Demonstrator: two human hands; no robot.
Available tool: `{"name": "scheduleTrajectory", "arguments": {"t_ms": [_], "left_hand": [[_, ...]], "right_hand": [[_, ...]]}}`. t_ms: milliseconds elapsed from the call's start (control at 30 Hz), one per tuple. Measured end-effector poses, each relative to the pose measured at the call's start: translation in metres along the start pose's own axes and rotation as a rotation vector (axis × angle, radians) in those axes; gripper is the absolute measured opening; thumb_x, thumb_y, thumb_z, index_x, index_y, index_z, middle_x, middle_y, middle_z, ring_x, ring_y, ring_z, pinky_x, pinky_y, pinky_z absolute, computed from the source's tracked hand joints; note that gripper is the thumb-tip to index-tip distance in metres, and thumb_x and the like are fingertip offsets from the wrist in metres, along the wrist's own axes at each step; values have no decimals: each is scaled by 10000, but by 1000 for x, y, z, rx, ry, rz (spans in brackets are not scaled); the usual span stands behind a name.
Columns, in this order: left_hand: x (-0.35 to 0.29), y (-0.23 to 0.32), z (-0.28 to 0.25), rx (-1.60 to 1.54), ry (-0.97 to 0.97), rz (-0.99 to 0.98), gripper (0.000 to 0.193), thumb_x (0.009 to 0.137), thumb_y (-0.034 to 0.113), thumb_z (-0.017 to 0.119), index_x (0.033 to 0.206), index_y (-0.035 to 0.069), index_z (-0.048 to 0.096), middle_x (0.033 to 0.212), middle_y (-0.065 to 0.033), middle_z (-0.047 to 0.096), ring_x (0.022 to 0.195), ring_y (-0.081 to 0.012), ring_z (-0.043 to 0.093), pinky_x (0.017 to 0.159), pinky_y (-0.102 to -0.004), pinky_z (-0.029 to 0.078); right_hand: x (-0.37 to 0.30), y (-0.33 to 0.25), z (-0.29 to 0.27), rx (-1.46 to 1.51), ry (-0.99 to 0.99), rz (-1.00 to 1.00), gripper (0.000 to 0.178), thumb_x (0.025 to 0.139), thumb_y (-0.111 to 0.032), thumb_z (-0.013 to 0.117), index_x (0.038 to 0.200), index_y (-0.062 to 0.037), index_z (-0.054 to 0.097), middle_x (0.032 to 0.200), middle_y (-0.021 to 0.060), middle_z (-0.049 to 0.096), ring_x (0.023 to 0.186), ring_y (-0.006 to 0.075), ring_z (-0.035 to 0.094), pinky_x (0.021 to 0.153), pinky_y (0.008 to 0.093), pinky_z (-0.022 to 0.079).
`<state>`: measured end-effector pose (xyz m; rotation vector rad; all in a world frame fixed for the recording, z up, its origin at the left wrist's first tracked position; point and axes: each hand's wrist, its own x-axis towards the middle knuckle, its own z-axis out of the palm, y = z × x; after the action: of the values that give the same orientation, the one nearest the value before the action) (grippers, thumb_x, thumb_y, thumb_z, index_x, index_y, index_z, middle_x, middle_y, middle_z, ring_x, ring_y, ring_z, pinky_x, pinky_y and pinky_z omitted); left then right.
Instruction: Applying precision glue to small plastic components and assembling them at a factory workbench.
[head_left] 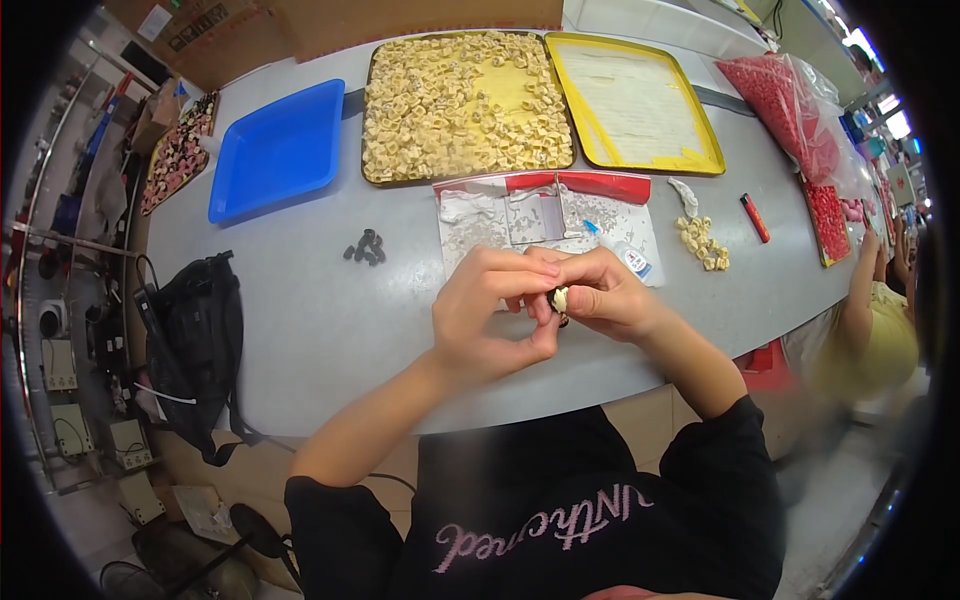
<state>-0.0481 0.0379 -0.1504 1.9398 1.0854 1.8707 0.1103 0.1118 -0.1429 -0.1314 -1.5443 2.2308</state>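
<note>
The small held piece point(559, 299) is black and pale cream. The tabletop point(320, 330) is plain grey. On it, a cluster of loose pieces point(370, 250) is solid black; another little pile point(703, 243) is creamy yellow. A large yellow tray point(515, 90) with a dark rim carries a dense, mottled spread of cream-yellow pieces point(430, 120). The tray beside it point(640, 100) is yellow with a streaky whitish middle. A basin point(280, 150) is bright, even blue. A white sheet point(470, 235) is speckled grey, below a red strip point(610, 187). A clear bag point(780, 105) shows red contents. The wearer's black shirt point(480, 500) bears pale pink script lettering.
</note>
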Motion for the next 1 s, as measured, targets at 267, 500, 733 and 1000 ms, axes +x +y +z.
{"name": "scheduleTrajectory", "arguments": {"t_ms": [267,500,733,1000], "left_hand": [[-1,0,-2,15,-11,-70,370,590,-34,725,918,68,588,930,-58,621,697,-131,548,538,-227,443],[2,-1,-3,43,-9,-85,351,589,-14,711,899,70,569,916,-59,628,733,-168,538,563,-254,439],[6,-2,-4,89,-29,33,376,558,-22,692,893,68,549,893,-78,616,741,-206,543,622,-286,454],[8,0,-6,151,-48,152,390,517,-31,666,871,73,540,825,-70,604,712,-204,538,597,-283,440]], "right_hand": [[-3,0,-3,-134,16,114,330,937,-315,559,978,-8,674,1008,44,559,935,130,502,703,215,371],[1,-10,6,-33,26,121,367,962,-327,525,1005,6,671,1147,72,561,1078,162,505,913,292,385],[-5,-5,2,74,21,212,365,968,-314,519,1020,24,647,1142,67,563,1080,167,502,938,304,374],[-3,-6,4,-11,-40,165,339,969,-306,510,976,4,647,1078,55,586,1053,165,507,945,313,368]]}}
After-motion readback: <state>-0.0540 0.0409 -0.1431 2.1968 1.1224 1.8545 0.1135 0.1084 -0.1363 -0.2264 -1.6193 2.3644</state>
